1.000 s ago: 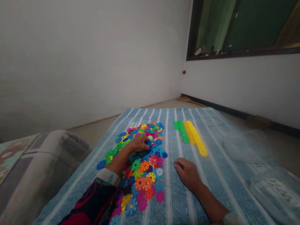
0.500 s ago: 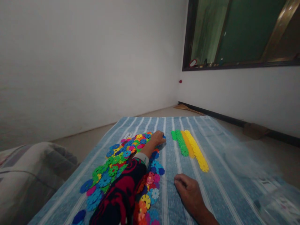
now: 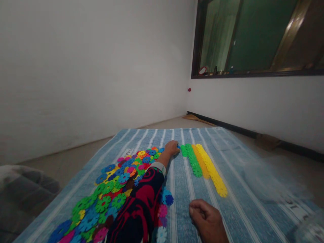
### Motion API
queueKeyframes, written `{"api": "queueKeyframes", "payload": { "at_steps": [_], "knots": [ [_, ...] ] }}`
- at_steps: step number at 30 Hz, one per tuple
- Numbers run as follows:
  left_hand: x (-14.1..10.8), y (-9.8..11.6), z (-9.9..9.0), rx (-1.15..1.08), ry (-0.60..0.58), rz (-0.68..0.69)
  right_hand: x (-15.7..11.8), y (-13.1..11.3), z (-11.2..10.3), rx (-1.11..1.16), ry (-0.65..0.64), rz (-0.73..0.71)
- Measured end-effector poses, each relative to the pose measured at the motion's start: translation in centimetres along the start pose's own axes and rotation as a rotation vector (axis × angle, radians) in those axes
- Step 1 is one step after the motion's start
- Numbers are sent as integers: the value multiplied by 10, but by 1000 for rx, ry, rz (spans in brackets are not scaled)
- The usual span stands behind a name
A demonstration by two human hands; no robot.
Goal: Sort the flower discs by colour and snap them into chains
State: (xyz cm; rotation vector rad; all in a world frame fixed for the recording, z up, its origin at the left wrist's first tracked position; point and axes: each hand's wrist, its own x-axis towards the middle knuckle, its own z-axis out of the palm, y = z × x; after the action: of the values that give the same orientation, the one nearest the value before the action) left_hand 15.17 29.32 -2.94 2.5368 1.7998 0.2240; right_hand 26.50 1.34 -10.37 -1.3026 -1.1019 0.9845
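My left hand [image 3: 172, 148] reaches to the far side of the cloth, fingers closed on a blue disc [image 3: 178, 147] that peeks out at the fingertips. Just right of it lie overlapping rows of notched plastic discs: a short green row [image 3: 184, 151], a longer green row [image 3: 193, 161], an orange row [image 3: 201, 162] and the longest, a yellow row [image 3: 212, 171]. A mixed pile of coloured discs [image 3: 103, 204] spreads left of and beneath my left sleeve. Nearer the camera, my right hand [image 3: 206, 217] rests on the cloth with curled fingers; whether they hold anything is hidden.
A striped blue cloth [image 3: 233, 209] covers the surface. Transparent plastic [image 3: 273, 179] lies at the right, with a clear container [image 3: 312, 229] at the lower right corner. A plastic-covered bundle [image 3: 22, 195] stands at the left. Walls and a window [image 3: 258, 37] are behind.
My left hand has moved right, closer to the short green row, with the blue disc. The camera view has shifted slightly. My right hand stays curled on the cloth.
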Motion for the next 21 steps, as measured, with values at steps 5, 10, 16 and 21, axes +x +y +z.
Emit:
{"api": "queueKeyframes", "payload": {
  "at_steps": [5, 10, 16, 21],
  "knots": [
    [1, -5, -6, -4, -29, 10, 1, 0, 0, -36, 2, -32],
    [-4, -6, -6, -7, -9, 0, -1, -4, 0, -42, 2, -45],
    [-6, -2, -2, -2, 3, -27, -1, -4, 1, -54, -9, -49],
    [-1, 0, 1, 6, -8, -25, -1, -3, 0, -106, -34, -43]
  ]
}}
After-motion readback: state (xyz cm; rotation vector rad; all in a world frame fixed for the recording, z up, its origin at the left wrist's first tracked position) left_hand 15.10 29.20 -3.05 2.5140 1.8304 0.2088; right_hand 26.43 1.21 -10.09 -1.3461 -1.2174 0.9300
